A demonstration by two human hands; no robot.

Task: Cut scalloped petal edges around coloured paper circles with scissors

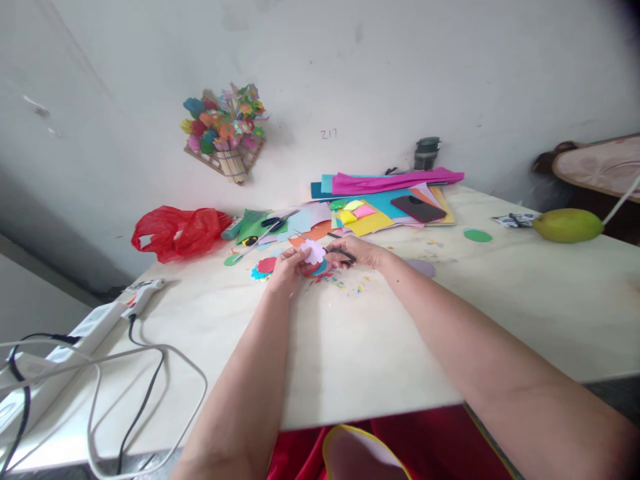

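Fingers of my left hand [289, 268] pinch a scalloped lilac paper [313, 252], while those of my right hand [361, 253] curl round black scissors [344, 255] just beside its edge. Tiny paper scraps [337, 283] lie below; colored sheets [380, 222] spread beyond, and the pale tabletop [350, 353] runs between my forearms to its near edge.

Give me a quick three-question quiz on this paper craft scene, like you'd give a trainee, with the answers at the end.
1. True or false: the left hand holds the pale lilac, scalloped paper piece.
2. What does the right hand hold? (a) flat, dark phone; (b) black-handled metal scissors; (c) yellow-green oval fruit.
3. Fill in the colour: the crumpled, thin plastic bag is ____.
Key: 1 true; 2 b; 3 red.
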